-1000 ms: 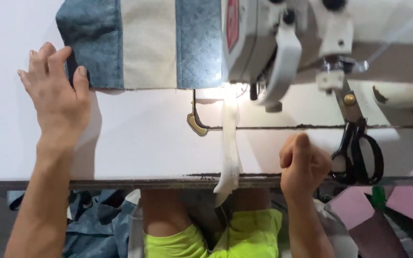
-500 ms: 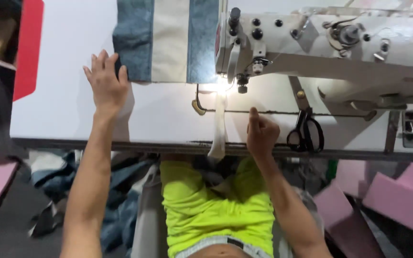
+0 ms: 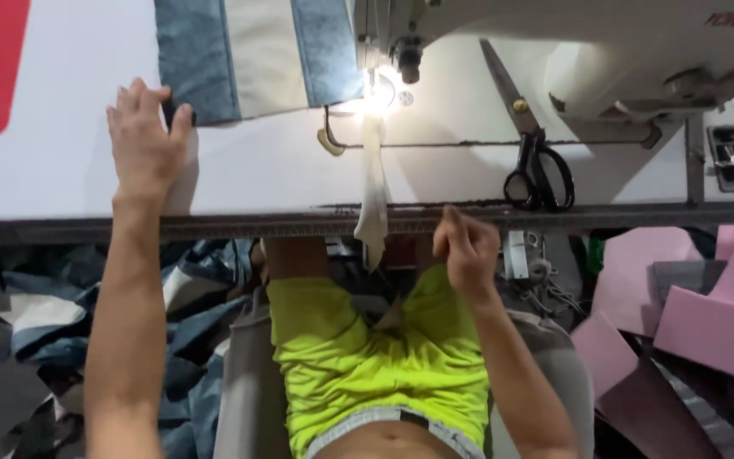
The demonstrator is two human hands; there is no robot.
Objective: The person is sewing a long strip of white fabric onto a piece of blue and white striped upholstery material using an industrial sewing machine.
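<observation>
Denim-and-cream striped fabric panel (image 3: 248, 55), flat

So my left hand (image 3: 144, 140) sits flat on the table (image 3: 61, 183), touching the fabric panel's (image 3: 252, 55) corner. Scissors (image 3: 537, 166) lie right of the hanging strip (image 3: 373, 191), under the sewing machine (image 3: 605, 51).

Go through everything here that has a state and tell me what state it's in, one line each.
Left hand: open, flat on the table beside the denim panel.
Right hand: closed, at the table's front edge.
Denim panel: spread flat, reaching under the machine.
Sewing machine lamp: lit.
White strip: hanging over the table edge.
Scissors: closed, lying flat.
</observation>
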